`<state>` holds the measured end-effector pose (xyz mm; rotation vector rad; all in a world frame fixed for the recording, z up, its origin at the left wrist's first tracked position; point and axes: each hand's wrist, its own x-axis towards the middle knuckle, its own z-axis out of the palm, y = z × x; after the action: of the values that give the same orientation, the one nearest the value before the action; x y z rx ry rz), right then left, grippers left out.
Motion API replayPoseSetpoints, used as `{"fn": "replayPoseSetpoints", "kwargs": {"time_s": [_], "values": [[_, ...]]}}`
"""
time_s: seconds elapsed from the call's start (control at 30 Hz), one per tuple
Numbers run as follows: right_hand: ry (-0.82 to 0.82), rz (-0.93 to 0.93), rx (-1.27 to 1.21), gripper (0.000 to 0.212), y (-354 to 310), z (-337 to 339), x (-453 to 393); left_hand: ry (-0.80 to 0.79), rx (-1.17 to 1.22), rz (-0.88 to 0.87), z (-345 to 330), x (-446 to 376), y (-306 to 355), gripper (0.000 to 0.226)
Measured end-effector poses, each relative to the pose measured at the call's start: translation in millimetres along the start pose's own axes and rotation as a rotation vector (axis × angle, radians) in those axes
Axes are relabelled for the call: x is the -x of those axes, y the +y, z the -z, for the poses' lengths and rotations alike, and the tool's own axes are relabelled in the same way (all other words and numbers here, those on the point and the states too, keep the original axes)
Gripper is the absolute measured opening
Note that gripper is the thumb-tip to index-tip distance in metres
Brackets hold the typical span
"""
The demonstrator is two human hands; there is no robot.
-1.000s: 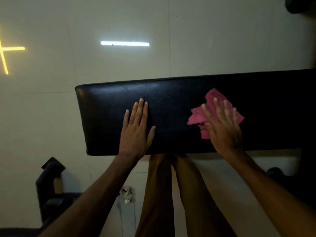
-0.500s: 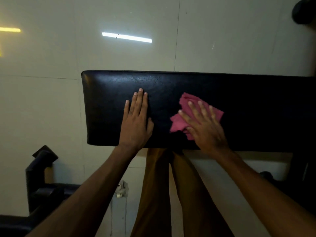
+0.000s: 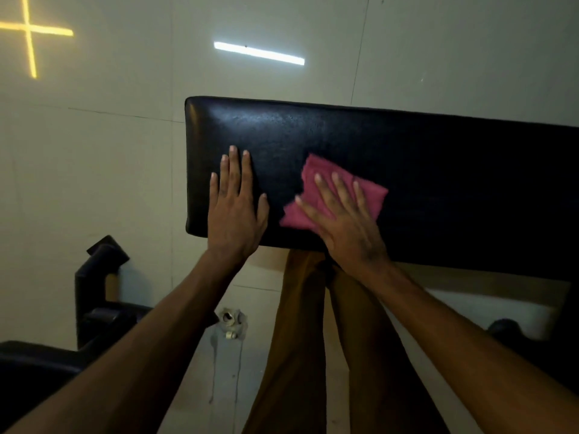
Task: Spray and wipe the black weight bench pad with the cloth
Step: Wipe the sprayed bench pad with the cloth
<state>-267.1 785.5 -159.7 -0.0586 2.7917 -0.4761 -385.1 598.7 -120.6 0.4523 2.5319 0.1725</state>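
A long black padded vinyl weight bench pad (image 3: 407, 170) runs across the middle of the frame from centre-left to the right edge, its rounded left end visible and its surface showing a faint sheen. The left hand (image 3: 233, 208) lies flat on the pad near that left end, fingers straight and close together, thumb out to the side, holding nothing. Just to its right, the right hand (image 3: 344, 220) presses a crumpled pink cloth (image 3: 316, 183) against the pad with fingers spread and extended; the cloth shows above and to the left of the fingers. The two hands are near each other but apart. Below the pad, brown trouser legs (image 3: 300, 355) descend to the bottom edge. Dark gym equipment (image 3: 94, 302) occupies the lower left. The pale tiled floor (image 3: 94, 151) carries a white light-bar reflection (image 3: 258, 53) and a yellow cross-shaped reflection (image 3: 28, 31) at upper left. No brand, label or writing is legible anywhere.
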Motion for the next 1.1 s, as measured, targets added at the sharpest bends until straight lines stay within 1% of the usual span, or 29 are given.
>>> {"fn": "replayPoseSetpoints", "kwargs": {"time_s": [0.03,0.1,0.17,0.23,0.3,0.37,0.4,0.43,0.47,0.53,0.57,0.6,0.63,0.7,0.73,0.77,0.83,0.93,1.0,1.1], "values": [[-0.013,0.021,0.022,0.073,9,-4,24,-0.005,0.002,-0.006,1,-1,0,0.072],[-0.017,-0.047,0.061,0.075,40,-4,66,-0.012,0.028,-0.006,1,-2,2,0.072],[-0.016,-0.198,0.122,0.066,82,8,93,-0.008,0.056,-0.009,-1,0,6,0.073],[0.022,-0.423,0.089,0.059,112,24,99,-0.024,0.052,-0.059,-6,6,9,0.073],[0.129,-0.658,-0.022,0.056,108,26,88,-0.053,0.053,-0.098,-12,13,15,0.074],[0.206,-0.806,-0.095,0.056,73,16,74,-0.068,0.054,-0.117,-16,17,21,0.074],[0.19,-0.816,-0.103,0.056,53,9,72,-0.076,0.05,-0.141,-16,18,24,0.074],[0.151,-0.772,-0.091,0.056,36,2,76,-0.087,0.043,-0.179,-16,17,27,0.074],[0.101,-0.68,-0.069,0.056,26,-3,84,-0.1,0.032,-0.224,-15,15,31,0.073],[0.042,-0.433,-0.001,0.059,41,-5,107,-0.125,0.003,-0.304,-14,12,41,0.073],[0.039,-0.363,0.026,0.064,61,-2,118,-0.137,-0.011,-0.338,-14,9,47,0.072],[0.038,-0.364,0.035,0.068,82,1,128,-0.148,-0.028,-0.37,-15,5,53,0.072],[0.059,-0.437,0.033,0.065,103,6,137,-0.155,-0.048,-0.4,-16,0,60,0.072],[0.141,-0.705,-0.047,0.056,139,19,147,-0.154,-0.092,-0.434,-20,-10,74,0.071],[0.19,-0.812,-0.103,0.054,152,25,149,-0.145,-0.1,-0.441,-21,-14,81,0.07],[0.237,-0.87,-0.142,0.053,162,30,148,-0.135,-0.104,-0.448,-23,-17,89,0.068],[0.265,-0.886,-0.177,0.052,173,35,140,-0.113,-0.113,-0.475,-27,-22,105,0.073],[0.182,-0.846,-0.148,0.054,194,45,129,-0.103,-0.126,-0.554,-35,-25,132,0.076],[0.144,-0.792,-0.131,0.054,222,58,117,-0.097,-0.129,-0.626,-42,-25,150,0.073],[0.16,-0.741,-0.141,0.053,267,82,88,-0.107,-0.154,-0.72,-54,-19,178,0.072]]}}
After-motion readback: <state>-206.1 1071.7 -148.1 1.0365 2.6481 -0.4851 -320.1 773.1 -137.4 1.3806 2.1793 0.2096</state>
